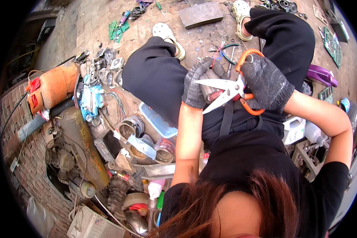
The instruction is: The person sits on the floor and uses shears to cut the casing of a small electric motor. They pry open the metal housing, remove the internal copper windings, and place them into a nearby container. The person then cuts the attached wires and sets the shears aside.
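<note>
scissors with orange loops gape in front of a person in black trousers, their handles grasped by the right hand in a dark grey knitted glove. its fingers bend round the loops; how far they pass through, i cannot tell from where i stand. the left hand, gloved alike, has its fingers curled about a ribbed metal cylinder, reddish at its near end, with some fingertips hidden. that piece is held above the lap, behind the 2 spread blades; whether they touch it is unclear. the left grip seems meant to steady it, the wide-set handles to keep the blades parted. pliers lie on the floor between the 2 shoes, probably for easy reach. green circuit boards sit together farther off, perhaps grouped by kind. an orange gas bottle lies on the person's left, and a clear blue tray rests near the hip. pale lettering marks a red-labelled tin; no maker's name is legible on the scissors.
</note>
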Available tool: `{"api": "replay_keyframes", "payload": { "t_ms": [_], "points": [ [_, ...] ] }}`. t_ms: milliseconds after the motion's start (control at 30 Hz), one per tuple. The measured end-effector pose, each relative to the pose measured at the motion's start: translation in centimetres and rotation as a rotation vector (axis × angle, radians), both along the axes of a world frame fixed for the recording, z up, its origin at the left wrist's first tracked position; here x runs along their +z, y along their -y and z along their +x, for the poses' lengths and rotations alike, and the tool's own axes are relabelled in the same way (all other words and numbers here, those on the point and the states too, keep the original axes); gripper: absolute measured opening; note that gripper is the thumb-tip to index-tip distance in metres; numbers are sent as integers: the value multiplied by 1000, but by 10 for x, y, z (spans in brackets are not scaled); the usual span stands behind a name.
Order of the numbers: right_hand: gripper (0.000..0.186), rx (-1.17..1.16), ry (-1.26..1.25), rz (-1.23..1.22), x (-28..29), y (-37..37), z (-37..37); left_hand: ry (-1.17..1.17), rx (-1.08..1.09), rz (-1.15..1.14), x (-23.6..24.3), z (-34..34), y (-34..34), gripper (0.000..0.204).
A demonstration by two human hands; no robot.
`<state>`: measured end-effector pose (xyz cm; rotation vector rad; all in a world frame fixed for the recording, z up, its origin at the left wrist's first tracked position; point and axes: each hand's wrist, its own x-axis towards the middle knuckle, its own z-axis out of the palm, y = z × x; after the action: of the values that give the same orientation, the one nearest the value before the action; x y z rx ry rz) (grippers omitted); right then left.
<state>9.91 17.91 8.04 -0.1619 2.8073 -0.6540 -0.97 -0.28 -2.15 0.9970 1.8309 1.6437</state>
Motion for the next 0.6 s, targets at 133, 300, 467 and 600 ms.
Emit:
{"api": "replay_keyframes", "payload": {
  "t_ms": [133, 300, 467, 600],
  "points": [
    [67, 37, -105, -34, -9, -5, -4, 1249, 48, 235, -1, 7, -6, 26],
    [69, 95, -187, -38, -11, -5, -10, 1593, -68, 439, 16, 8, -16, 25],
    [66, 111, -227, -20, -12, -8, -10, 1121, 138, 125, 35, 6, -14, 25],
    [64, 132, -215, -56, -11, -9, -11, 1247, 129, 264, 25, 10, -15, 25]
  ]
}}
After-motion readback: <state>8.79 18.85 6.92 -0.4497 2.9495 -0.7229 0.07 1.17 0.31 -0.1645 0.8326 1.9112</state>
